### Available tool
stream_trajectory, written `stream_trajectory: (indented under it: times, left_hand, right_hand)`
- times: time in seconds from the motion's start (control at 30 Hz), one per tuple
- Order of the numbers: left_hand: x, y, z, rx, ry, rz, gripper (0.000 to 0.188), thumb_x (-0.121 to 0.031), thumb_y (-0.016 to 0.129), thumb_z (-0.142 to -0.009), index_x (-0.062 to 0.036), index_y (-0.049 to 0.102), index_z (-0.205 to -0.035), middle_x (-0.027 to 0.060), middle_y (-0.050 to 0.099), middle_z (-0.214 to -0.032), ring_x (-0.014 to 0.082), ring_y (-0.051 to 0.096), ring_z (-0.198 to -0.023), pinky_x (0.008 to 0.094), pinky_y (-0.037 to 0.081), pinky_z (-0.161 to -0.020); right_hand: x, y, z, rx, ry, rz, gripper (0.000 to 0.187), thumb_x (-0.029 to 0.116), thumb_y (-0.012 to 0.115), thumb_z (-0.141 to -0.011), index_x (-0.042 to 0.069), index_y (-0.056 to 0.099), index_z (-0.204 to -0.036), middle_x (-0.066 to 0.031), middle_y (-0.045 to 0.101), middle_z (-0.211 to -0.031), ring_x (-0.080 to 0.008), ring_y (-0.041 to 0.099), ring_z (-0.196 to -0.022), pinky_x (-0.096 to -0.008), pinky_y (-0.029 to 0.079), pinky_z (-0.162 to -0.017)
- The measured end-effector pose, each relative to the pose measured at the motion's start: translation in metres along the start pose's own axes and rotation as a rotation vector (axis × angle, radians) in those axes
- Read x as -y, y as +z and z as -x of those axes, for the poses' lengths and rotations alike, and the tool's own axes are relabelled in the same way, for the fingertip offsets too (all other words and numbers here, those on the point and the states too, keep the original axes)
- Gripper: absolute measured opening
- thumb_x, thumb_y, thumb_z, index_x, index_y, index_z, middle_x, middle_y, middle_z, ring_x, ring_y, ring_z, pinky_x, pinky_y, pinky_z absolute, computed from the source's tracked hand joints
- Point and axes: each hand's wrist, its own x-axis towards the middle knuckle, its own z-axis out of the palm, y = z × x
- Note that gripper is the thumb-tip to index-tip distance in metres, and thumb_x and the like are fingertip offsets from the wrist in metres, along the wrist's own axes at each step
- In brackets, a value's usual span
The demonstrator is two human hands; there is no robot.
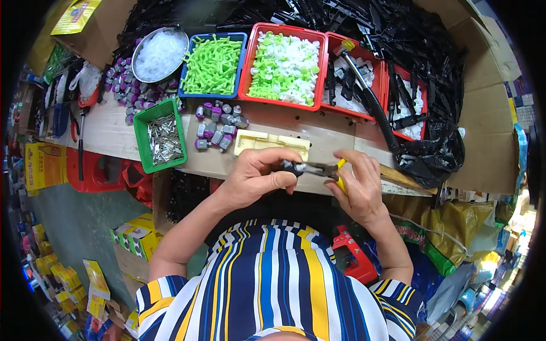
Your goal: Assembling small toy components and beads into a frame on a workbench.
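My left hand (261, 174) pinches a small black part (291, 167) between thumb and fingers; most of it is covered, so its kind is unclear. In my right hand (361, 184) is a pair of pliers (323, 169) with yellow handles, its jaws pointing left and meeting the black part. Just beyond my hands lies a cream moulded block (272, 142) with recesses. Several grey and purple pieces (213, 129) are scattered to its left. A green tray (160, 136) of small metal pins stands farther left.
Along the back sit a bowl (161, 55) of clear pieces, a blue tray (211, 65) of green parts and a red tray (284, 67) of green and white parts. A hammer (364, 85) leans across another red tray. Black plastic parts (426, 40) are heaped behind.
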Motion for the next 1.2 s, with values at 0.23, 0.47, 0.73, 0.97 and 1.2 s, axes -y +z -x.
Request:
stream_trajectory:
  times: [0.23, 0.47, 0.73, 0.97, 1.2]
  left_hand:
    - [-0.008, 0.001, 0.003, -0.197, 0.333, -0.595, 0.029, -0.006, 0.077, -0.083, 0.0052, 0.067, -0.107, 0.0119, 0.07, -0.097, 0.0175, 0.068, -0.086, 0.0289, 0.055, -0.077]
    - [-0.013, 0.003, 0.006, -0.246, 0.447, -0.751, 0.033, -0.01, 0.081, -0.076, 0.0024, 0.07, -0.104, 0.0135, 0.072, -0.092, 0.0222, 0.07, -0.083, 0.0306, 0.052, -0.073]
    - [-0.007, 0.003, 0.002, -0.223, 0.543, -0.841, 0.037, -0.01, 0.082, -0.075, 0.0027, 0.069, -0.107, 0.015, 0.071, -0.089, 0.025, 0.071, -0.078, 0.0303, 0.053, -0.068]
    - [-0.007, 0.007, -0.003, -0.222, 0.607, -0.898, 0.038, -0.007, 0.081, -0.074, 0.0026, 0.069, -0.11, 0.0156, 0.071, -0.088, 0.025, 0.07, -0.077, 0.0308, 0.054, -0.067]
    - [-0.002, 0.006, -0.003, -0.221, 0.644, -0.931, 0.042, -0.008, 0.081, -0.073, 0.0019, 0.068, -0.112, 0.016, 0.071, -0.092, 0.0277, 0.07, -0.079, 0.0329, 0.054, -0.068]
  right_hand:
    - [0.017, 0.007, -0.003, 0.136, 0.144, 0.124, 0.037, 0.02, 0.071, -0.084, 0.006, 0.064, -0.118, -0.019, 0.043, -0.149, -0.0349, 0.05, -0.128, -0.0515, 0.035, -0.102]
    - [0.02, 0.012, -0.009, 0.162, 0.17, 0.189, 0.048, 0.011, 0.069, -0.08, 0.007, 0.061, -0.127, -0.0205, 0.038, -0.152, -0.0357, 0.047, -0.13, -0.0506, 0.034, -0.102]
    - [0.023, 0.01, -0.011, 0.168, 0.129, 0.197, 0.057, 0.004, 0.065, -0.074, 0.005, 0.059, -0.13, -0.0222, 0.037, -0.152, -0.0366, 0.048, -0.128, -0.0467, 0.037, -0.1]
    - [0.016, 0.007, -0.007, 0.184, 0.14, 0.186, 0.063, 0.004, 0.061, -0.065, 0.006, 0.058, -0.129, -0.0217, 0.038, -0.151, -0.0364, 0.048, -0.128, -0.0481, 0.036, -0.101]
    - [0.013, 0.005, -0.008, 0.267, 0.11, 0.178, 0.066, 0.007, 0.061, -0.063, 0.006, 0.057, -0.129, -0.0206, 0.035, -0.153, -0.037, 0.046, -0.127, -0.0495, 0.034, -0.101]
